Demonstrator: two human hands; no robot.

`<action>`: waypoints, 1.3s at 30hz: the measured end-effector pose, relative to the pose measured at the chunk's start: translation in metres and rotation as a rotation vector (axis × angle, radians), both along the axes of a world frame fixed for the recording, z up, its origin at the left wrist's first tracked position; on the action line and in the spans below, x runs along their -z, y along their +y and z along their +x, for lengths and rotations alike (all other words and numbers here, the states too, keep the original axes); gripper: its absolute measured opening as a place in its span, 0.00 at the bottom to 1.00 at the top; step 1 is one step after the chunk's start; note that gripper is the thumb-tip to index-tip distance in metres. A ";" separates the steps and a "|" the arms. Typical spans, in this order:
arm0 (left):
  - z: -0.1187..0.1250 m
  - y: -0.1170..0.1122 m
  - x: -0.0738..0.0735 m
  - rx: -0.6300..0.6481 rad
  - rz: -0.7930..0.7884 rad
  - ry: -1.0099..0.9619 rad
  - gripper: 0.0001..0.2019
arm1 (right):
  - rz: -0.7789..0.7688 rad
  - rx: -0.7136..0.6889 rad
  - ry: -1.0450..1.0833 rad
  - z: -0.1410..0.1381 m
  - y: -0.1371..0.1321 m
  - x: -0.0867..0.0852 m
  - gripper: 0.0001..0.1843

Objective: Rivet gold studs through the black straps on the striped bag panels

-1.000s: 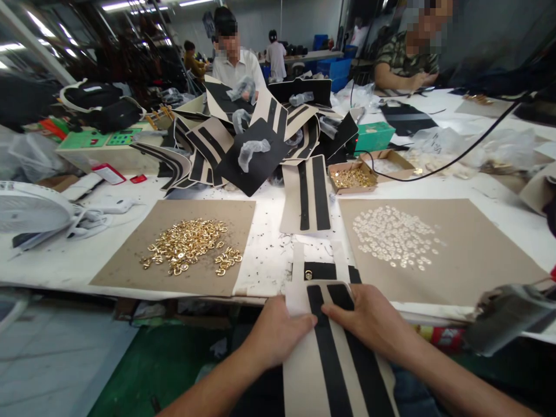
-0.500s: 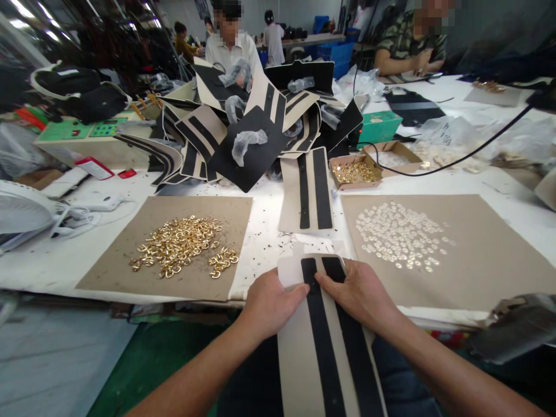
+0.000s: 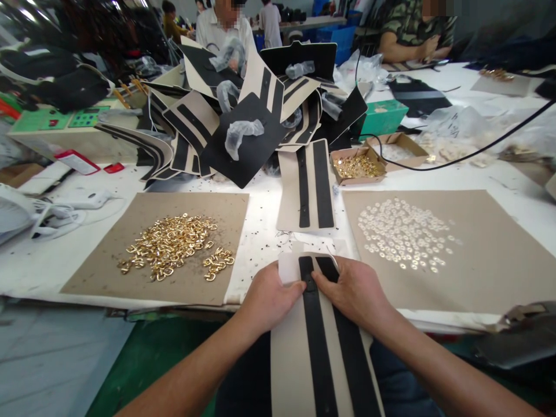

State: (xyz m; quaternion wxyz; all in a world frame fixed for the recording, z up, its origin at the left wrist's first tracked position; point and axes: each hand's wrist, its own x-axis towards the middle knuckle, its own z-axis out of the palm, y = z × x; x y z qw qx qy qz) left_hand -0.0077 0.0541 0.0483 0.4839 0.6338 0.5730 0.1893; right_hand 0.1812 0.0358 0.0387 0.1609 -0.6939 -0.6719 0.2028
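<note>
A beige panel with two black stripes (image 3: 290, 359) lies lengthwise over my lap, its far end at the table's front edge. My left hand (image 3: 271, 295) grips that end from the left, thumb flat on the surface beside the left stripe. From the right, my right hand (image 3: 354, 289) holds the same end, its thumb tip by a small dark fitting on the left stripe. Both hands' other fingers are hidden underneath. Just beyond, a similar striped panel (image 3: 289, 191) lies flat on the white table (image 3: 260, 231).
On the left brown sheet (image 3: 99, 255) is a heap of gold metal rings (image 3: 174, 240). Small clear round washers (image 3: 403, 231) cover part of the right sheet (image 3: 473, 260). Behind are a jumbled stack of panels (image 3: 243, 139) and a box of gold pieces (image 3: 358, 168). Co-workers sit across the table.
The view has shifted slightly. Both hands keep their hold on the panel, with the thumbs almost in the same place.
</note>
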 end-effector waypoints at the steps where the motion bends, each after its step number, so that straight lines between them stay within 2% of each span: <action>1: 0.000 0.000 0.000 -0.002 -0.009 -0.003 0.13 | -0.002 0.002 -0.024 -0.001 0.000 0.000 0.10; 11: 0.000 -0.002 0.000 -0.059 -0.011 0.066 0.15 | 0.023 -0.034 -0.071 -0.002 -0.006 0.005 0.09; 15: -0.001 -0.003 0.000 -0.070 -0.017 0.126 0.16 | -0.015 -0.032 -0.076 -0.002 -0.007 0.006 0.12; 20: -0.003 -0.001 0.001 -0.068 0.017 0.125 0.15 | -0.071 -0.040 -0.044 -0.003 -0.005 0.001 0.14; 25: -0.005 -0.001 0.005 -0.007 0.098 0.045 0.15 | -0.057 -0.017 -0.015 -0.010 -0.007 -0.007 0.13; 27: -0.005 -0.003 0.008 -0.050 0.207 0.088 0.22 | -0.040 -0.003 -0.006 -0.012 -0.007 -0.007 0.13; 30: -0.004 -0.009 0.015 -0.163 0.604 0.268 0.35 | -0.015 0.004 -0.009 -0.011 -0.007 -0.008 0.14; 32: -0.003 -0.017 0.019 -0.082 0.857 0.312 0.35 | 0.006 -0.007 -0.009 -0.010 -0.008 -0.009 0.15; 33: -0.003 -0.021 0.022 -0.008 0.917 0.303 0.31 | 0.013 -0.014 -0.007 -0.010 -0.009 -0.010 0.15; 36: -0.001 -0.029 0.029 0.127 0.870 0.224 0.18 | 0.011 -0.025 -0.004 -0.011 -0.010 -0.014 0.16; 39: 0.000 -0.030 0.034 0.095 0.787 0.149 0.15 | 0.020 -0.023 0.011 -0.012 -0.010 -0.017 0.16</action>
